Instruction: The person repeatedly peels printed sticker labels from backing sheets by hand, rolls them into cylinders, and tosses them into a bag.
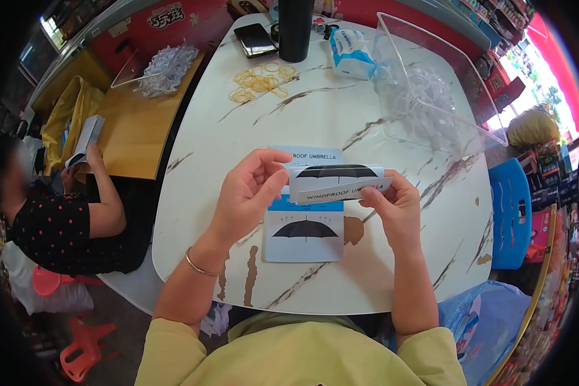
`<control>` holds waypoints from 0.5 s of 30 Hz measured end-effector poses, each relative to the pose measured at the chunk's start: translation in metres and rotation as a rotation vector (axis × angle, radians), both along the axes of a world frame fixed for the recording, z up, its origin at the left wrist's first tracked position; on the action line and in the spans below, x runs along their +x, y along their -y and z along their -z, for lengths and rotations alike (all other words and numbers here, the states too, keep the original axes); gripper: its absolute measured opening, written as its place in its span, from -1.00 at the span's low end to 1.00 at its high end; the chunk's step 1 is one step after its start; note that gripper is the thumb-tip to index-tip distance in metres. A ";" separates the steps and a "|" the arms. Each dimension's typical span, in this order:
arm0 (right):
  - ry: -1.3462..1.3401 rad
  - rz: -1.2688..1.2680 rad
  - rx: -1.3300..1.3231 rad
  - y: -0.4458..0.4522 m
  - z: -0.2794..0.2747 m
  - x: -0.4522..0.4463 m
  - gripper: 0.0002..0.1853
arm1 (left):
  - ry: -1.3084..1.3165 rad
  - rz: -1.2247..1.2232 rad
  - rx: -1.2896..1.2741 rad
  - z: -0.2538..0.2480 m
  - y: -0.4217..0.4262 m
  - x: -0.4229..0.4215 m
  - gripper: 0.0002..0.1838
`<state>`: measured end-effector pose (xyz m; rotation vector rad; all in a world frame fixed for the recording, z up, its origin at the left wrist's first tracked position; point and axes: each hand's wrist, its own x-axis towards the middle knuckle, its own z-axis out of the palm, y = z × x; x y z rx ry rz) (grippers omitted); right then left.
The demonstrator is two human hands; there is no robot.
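Observation:
My right hand (397, 209) grips the right end of a folded umbrella leaflet (338, 185), thumb in front and fingers behind. The leaflet shows a black umbrella picture and the words "WINDPROOF UMBRELLA". By its left end is my left hand (251, 186), fingers loosely curled and apart; whether they touch the leaflet's edge I cannot tell. Below both hands, an unfolded umbrella sheet (304, 248) lies on the marble-patterned table (206, 167). It has a blue band and a black umbrella printed on it, and the held leaflet hides part of it.
Yellow rubber bands (260, 82), a phone (255, 40), a black bottle (295, 32) and a blue-white packet (352, 55) are at the back. A clear bin (431, 116) of translucent rings stands right. At left, a seated person (64, 212) holds a leaflet; a blue chair (511, 212) is right.

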<state>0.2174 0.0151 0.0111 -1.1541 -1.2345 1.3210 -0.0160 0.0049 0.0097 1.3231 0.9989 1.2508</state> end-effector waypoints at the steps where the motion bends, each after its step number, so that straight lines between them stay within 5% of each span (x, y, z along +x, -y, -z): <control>1: 0.008 0.000 0.004 0.000 0.000 0.000 -0.78 | 0.071 0.039 -0.048 -0.001 0.001 0.000 -0.82; 15: 0.000 0.025 0.029 0.002 0.002 -0.003 -0.75 | 0.094 0.088 -0.038 0.000 0.006 0.002 -0.86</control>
